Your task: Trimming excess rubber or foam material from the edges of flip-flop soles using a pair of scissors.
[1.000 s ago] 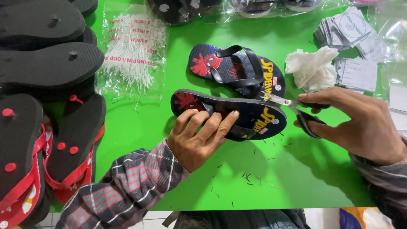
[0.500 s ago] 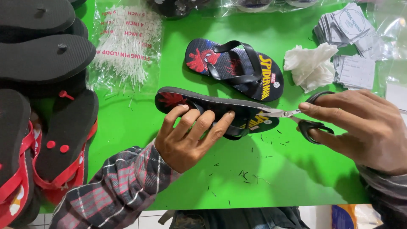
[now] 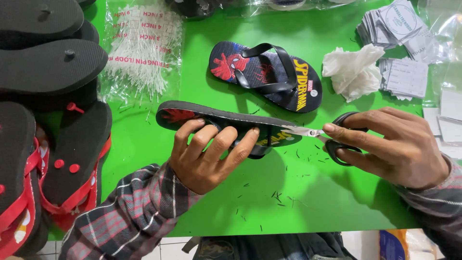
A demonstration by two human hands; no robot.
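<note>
Gripping a flat foam sandal, left hand; right hand pinches steel scissors.

**Flip-flop & scissors over green table**

Flip-flop w/ black sole, dark blue printed top and red figure at the toe end is tilting on its long edge, lying left-to-right just above the table. Scissors w/ black handles and silver blades are pointing left, tips touching the sandal's heel-end edge near the yellow lettering.
</note>
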